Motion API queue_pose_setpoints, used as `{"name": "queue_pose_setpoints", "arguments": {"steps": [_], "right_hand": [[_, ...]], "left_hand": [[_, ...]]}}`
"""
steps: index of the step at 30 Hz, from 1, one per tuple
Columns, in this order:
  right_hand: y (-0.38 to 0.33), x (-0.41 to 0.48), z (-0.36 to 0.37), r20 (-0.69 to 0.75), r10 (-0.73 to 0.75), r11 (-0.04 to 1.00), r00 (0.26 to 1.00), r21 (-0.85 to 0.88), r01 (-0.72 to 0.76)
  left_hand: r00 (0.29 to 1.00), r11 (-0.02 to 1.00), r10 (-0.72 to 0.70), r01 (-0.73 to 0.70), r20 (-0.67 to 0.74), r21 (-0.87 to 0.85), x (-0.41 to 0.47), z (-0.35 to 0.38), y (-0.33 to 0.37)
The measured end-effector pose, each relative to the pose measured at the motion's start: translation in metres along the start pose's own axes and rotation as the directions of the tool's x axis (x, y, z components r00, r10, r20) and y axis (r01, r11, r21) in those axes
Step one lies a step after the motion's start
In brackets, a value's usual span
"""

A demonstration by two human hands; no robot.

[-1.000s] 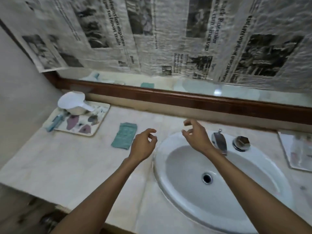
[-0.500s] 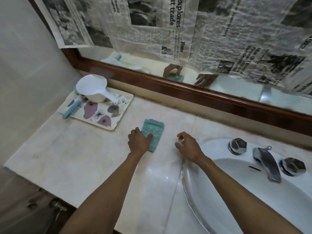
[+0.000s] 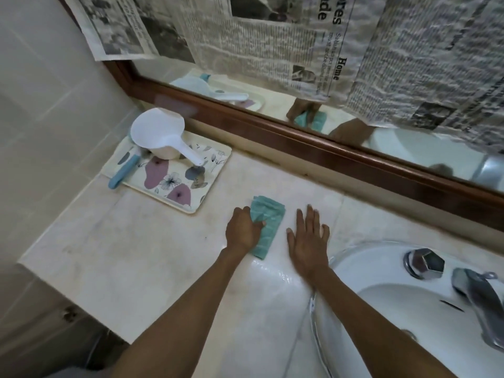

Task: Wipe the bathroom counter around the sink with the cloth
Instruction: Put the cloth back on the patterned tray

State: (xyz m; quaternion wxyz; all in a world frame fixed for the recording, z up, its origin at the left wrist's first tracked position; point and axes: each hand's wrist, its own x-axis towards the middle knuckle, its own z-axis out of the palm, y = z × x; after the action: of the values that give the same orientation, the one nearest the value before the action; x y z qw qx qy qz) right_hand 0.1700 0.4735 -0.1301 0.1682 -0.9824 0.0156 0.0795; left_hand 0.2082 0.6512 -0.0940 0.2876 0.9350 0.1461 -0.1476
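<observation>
Far left on the pale marble counter, close against the wall, sits a cream rectangular tray printed with purple and grey flowers. It carries a white plastic dipper with a long handle and a light blue plastic handle, perhaps a brush, lying across its left edge.

Further right, well clear of the tray, the folded teal cloth lies flat on the counter. The left hand is pressed down on the cloth's left side, its fingers curled and bunching the fabric under them, so it has a grip on it rather than merely resting there. Just beside the cloth, the right hand lies palm down on bare marble with fingers spread and straight, holding nothing; it looks like a brace.

Right again, the white oval basin curves in, with a chrome hexagonal tap knob and chrome spout at its back rim. A wet sheen shows on the counter between the forearms.

To my eye the wiping is only starting: cloth secured, most of the marble untouched. The next move calls for downward pressure and a sweep along the basin's rim, steering clear of the tray.
</observation>
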Motion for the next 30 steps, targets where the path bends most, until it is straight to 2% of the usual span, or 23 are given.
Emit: {"name": "queue_pose_setpoints", "arguments": {"steps": [2, 5, 11, 16, 23, 26, 30], "right_hand": [[-0.008, 0.003, 0.001, 0.009, 0.041, 0.999, 0.999, 0.011, -0.041], [-0.022, 0.013, 0.002, -0.001, 0.056, 0.998, 0.998, 0.025, -0.056], [-0.084, 0.044, 0.001, -0.022, -0.025, 0.997, 0.999, 0.075, 0.027], [-0.148, 0.058, 0.013, -0.041, -0.032, 0.995, 0.999, 0.096, 0.036], [-0.200, 0.063, 0.053, -0.031, 0.094, 0.995, 0.995, 0.038, -0.092], [-0.212, 0.067, 0.065, -0.061, 0.161, 0.987, 0.985, 0.024, -0.160], [-0.216, 0.067, 0.070, -0.085, 0.197, 0.980, 0.977, 0.015, -0.196]], "left_hand": [[0.998, 0.997, 0.053, -0.052, 0.015, -0.064, 0.000, -0.008, -0.008], [0.991, 0.953, 0.112, -0.087, 0.069, -0.291, 0.003, -0.032, -0.025], [0.990, 0.791, 0.058, 0.034, 0.130, -0.610, 0.027, -0.111, -0.071], [0.977, 0.779, 0.061, 0.081, 0.205, -0.622, 0.070, -0.168, -0.113], [0.933, 0.820, 0.110, 0.110, 0.343, -0.562, 0.138, -0.192, -0.146], [0.939, 0.889, 0.115, 0.047, 0.323, -0.455, 0.159, -0.192, -0.154], [0.961, 0.929, 0.210, -0.140, 0.177, -0.343, 0.171, -0.188, -0.154]]}}
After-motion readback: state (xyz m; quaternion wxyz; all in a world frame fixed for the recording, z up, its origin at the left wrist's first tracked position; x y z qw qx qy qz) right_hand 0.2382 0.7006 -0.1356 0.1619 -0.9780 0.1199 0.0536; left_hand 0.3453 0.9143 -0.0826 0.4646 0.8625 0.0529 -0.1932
